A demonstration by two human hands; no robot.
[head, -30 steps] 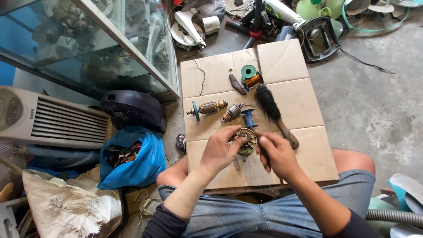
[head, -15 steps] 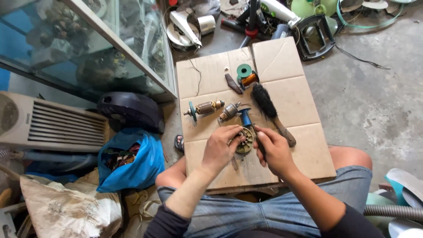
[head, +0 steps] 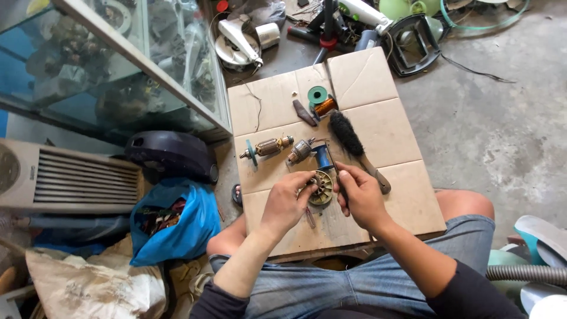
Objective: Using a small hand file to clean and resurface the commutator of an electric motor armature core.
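Flattened cardboard (head: 378, 136) on a cluttered workshop floor: left hand (head: 287, 204) pinches the round stator (head: 322, 188), right hand (head: 361, 195) fingers pressed around what looks like a thin tool, which could slip and nick the windings.

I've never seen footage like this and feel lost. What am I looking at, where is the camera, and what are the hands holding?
The camera sits on the person's head, looking down at their lap. A flattened cardboard sheet serves as the work surface. The left hand steadies a round yellowish motor part; the right hand holds a thin dark tool against it. Also on the cardboard: a motor armature, a black brush, a green spool and a copper wire coil. A blue bag lies to the left.
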